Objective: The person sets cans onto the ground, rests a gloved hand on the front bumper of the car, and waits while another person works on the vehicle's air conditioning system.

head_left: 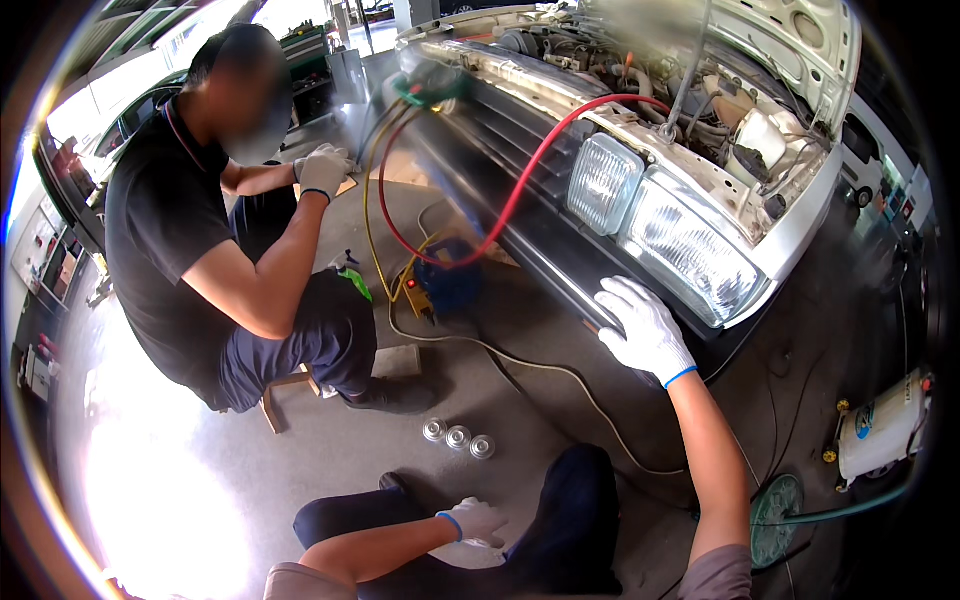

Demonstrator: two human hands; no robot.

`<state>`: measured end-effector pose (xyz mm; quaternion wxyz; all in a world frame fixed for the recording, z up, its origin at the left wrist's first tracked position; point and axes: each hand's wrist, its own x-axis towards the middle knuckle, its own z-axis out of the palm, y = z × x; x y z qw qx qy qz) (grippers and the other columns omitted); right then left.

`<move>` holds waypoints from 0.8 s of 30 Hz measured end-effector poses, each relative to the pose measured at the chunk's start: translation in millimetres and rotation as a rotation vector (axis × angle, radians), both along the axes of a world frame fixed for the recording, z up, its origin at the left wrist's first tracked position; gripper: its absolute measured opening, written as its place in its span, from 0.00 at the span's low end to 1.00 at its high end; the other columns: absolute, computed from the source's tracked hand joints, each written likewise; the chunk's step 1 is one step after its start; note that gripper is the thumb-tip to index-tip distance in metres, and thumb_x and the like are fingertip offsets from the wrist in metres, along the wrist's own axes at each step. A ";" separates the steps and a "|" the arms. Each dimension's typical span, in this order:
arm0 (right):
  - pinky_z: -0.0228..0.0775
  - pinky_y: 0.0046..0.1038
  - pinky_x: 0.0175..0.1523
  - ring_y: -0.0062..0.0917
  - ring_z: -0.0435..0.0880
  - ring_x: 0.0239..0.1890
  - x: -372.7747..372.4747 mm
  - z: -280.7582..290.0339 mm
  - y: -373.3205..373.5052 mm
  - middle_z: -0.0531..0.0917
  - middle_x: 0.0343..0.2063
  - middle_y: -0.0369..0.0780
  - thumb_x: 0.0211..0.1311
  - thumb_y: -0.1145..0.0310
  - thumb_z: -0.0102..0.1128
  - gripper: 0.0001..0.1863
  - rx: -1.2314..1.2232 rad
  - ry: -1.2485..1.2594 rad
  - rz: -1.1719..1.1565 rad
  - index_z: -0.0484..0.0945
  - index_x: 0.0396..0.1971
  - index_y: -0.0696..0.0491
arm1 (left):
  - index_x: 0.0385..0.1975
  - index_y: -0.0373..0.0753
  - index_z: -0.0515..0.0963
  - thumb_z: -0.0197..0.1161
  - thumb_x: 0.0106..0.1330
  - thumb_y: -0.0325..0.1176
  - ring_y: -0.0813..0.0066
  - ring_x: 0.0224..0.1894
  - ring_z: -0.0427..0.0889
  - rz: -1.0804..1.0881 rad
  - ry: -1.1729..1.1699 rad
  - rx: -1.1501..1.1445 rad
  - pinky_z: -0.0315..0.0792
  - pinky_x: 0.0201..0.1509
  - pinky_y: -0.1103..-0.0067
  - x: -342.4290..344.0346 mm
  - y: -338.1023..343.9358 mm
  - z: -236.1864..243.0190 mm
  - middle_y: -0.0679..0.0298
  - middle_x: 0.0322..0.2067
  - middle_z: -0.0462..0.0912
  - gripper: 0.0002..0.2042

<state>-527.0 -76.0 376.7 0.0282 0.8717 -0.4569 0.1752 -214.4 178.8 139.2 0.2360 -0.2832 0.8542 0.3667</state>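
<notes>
My right hand [645, 330], in a white glove with a blue cuff, lies on the end of the car's black front bumper [560, 270], just below the headlight [690, 245]. Its fingers are stretched out and hold nothing that I can see. Between my bent knees hangs my left hand [477, 522], gloved as well, with loose fingers and nothing visible in them. On the floor in front of my legs stand three small round silvery pieces [458, 438] in a row.
A co-worker [170, 230] in gloves sits at the left by the bumper. A red cable [520, 195] runs into the open engine bay [680, 90]. A blue-and-yellow machine [445, 275], a spray bottle [350, 275], trailing cords, a green reel [777, 520] and a white wheeled tank [880, 425] stand around.
</notes>
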 end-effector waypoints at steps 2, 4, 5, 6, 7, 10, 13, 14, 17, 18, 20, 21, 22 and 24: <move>0.65 0.42 0.78 0.41 0.73 0.74 0.8 1.0 0.6 0.78 0.68 0.45 0.60 0.62 0.70 0.27 0.006 0.001 -0.005 0.81 0.60 0.52 | 0.59 0.39 0.80 0.62 0.69 0.61 0.46 0.53 0.87 0.008 0.020 0.004 0.80 0.56 0.54 0.9 0.2 -1.1 0.48 0.49 0.87 0.31; 0.65 0.42 0.78 0.41 0.72 0.74 1.8 1.1 0.4 0.78 0.69 0.45 0.60 0.62 0.70 0.27 0.006 -0.005 -0.002 0.81 0.60 0.52 | 0.59 0.39 0.80 0.62 0.69 0.61 0.46 0.54 0.87 0.010 0.014 0.010 0.79 0.56 0.54 1.6 0.5 -1.2 0.48 0.49 0.87 0.31; 0.65 0.42 0.78 0.41 0.72 0.74 2.2 0.8 0.0 0.78 0.69 0.45 0.60 0.62 0.70 0.27 0.007 -0.006 -0.001 0.81 0.60 0.52 | 0.59 0.39 0.79 0.62 0.69 0.61 0.46 0.54 0.87 0.012 0.008 0.016 0.79 0.56 0.54 2.1 0.4 -1.2 0.48 0.50 0.87 0.31; 0.64 0.42 0.79 0.41 0.72 0.74 1.7 0.7 0.1 0.78 0.69 0.45 0.60 0.62 0.70 0.27 0.008 -0.001 -0.004 0.81 0.60 0.52 | 0.59 0.39 0.79 0.62 0.69 0.61 0.46 0.54 0.87 0.011 0.009 0.017 0.79 0.56 0.54 1.2 -1.0 1.5 0.48 0.50 0.87 0.31; 0.64 0.42 0.79 0.41 0.72 0.74 1.2 0.7 0.2 0.77 0.69 0.45 0.60 0.63 0.70 0.27 0.009 0.003 -0.006 0.81 0.61 0.52 | 0.59 0.39 0.79 0.62 0.69 0.61 0.46 0.55 0.86 0.002 0.000 0.021 0.79 0.57 0.54 0.2 -2.9 5.2 0.48 0.50 0.87 0.31; 0.63 0.42 0.79 0.41 0.72 0.74 1.5 1.6 -0.7 0.77 0.69 0.45 0.61 0.62 0.70 0.27 0.019 0.009 -0.011 0.81 0.61 0.52 | 0.59 0.39 0.79 0.62 0.69 0.61 0.46 0.55 0.86 0.000 -0.010 0.028 0.79 0.57 0.54 0.3 -3.0 4.2 0.48 0.50 0.87 0.31; 0.63 0.42 0.79 0.41 0.72 0.74 0.7 0.4 -0.6 0.77 0.70 0.45 0.61 0.62 0.69 0.27 0.015 0.006 -0.006 0.81 0.61 0.52 | 0.58 0.38 0.79 0.62 0.69 0.61 0.45 0.55 0.86 0.008 -0.007 0.026 0.79 0.57 0.54 0.9 -1.1 2.8 0.48 0.50 0.87 0.31; 0.63 0.42 0.79 0.41 0.72 0.74 0.4 0.5 -0.1 0.77 0.70 0.45 0.61 0.62 0.69 0.27 0.016 0.007 -0.005 0.81 0.61 0.52 | 0.58 0.38 0.79 0.62 0.69 0.60 0.45 0.55 0.86 0.010 -0.005 0.023 0.79 0.57 0.53 0.8 -0.3 2.8 0.48 0.50 0.87 0.31; 0.63 0.42 0.79 0.41 0.72 0.74 -0.4 0.5 1.3 0.77 0.70 0.45 0.61 0.62 0.69 0.27 0.019 0.013 -0.013 0.81 0.61 0.52 | 0.58 0.38 0.80 0.63 0.69 0.60 0.45 0.54 0.86 0.007 0.001 0.025 0.79 0.57 0.54 0.3 0.8 2.6 0.48 0.50 0.87 0.31; 0.63 0.42 0.79 0.41 0.72 0.74 -0.8 0.0 1.3 0.77 0.70 0.45 0.61 0.62 0.69 0.27 0.016 0.010 -0.012 0.81 0.61 0.52 | 0.58 0.38 0.80 0.63 0.69 0.60 0.45 0.54 0.86 0.008 0.001 0.026 0.79 0.57 0.54 0.2 0.6 3.8 0.48 0.50 0.87 0.31; 0.64 0.42 0.79 0.41 0.72 0.74 -0.9 -0.5 2.2 0.77 0.70 0.44 0.61 0.62 0.69 0.27 0.014 0.008 -0.010 0.81 0.61 0.52 | 0.57 0.38 0.80 0.63 0.69 0.60 0.45 0.54 0.87 0.011 0.005 0.026 0.79 0.57 0.53 -0.2 1.2 5.7 0.48 0.50 0.87 0.30; 0.64 0.42 0.79 0.41 0.72 0.74 0.7 0.0 1.9 0.77 0.69 0.44 0.61 0.62 0.69 0.27 0.015 0.008 -0.010 0.81 0.61 0.52 | 0.57 0.38 0.80 0.63 0.69 0.60 0.45 0.54 0.87 0.014 0.005 0.026 0.79 0.57 0.53 0.7 1.0 6.7 0.48 0.50 0.87 0.30; 0.64 0.42 0.79 0.41 0.72 0.74 2.3 -0.3 1.4 0.77 0.69 0.44 0.61 0.61 0.69 0.27 0.017 0.007 -0.010 0.81 0.61 0.52 | 0.56 0.38 0.80 0.63 0.69 0.59 0.45 0.54 0.87 0.020 0.010 0.027 0.79 0.57 0.53 1.5 1.3 7.2 0.48 0.50 0.87 0.30; 0.64 0.42 0.79 0.40 0.72 0.74 2.6 -0.2 1.0 0.77 0.69 0.44 0.61 0.61 0.68 0.27 0.015 0.005 -0.008 0.81 0.61 0.52 | 0.56 0.37 0.80 0.63 0.69 0.59 0.45 0.54 0.87 0.024 0.014 0.025 0.79 0.57 0.53 2.1 1.2 8.2 0.48 0.49 0.87 0.30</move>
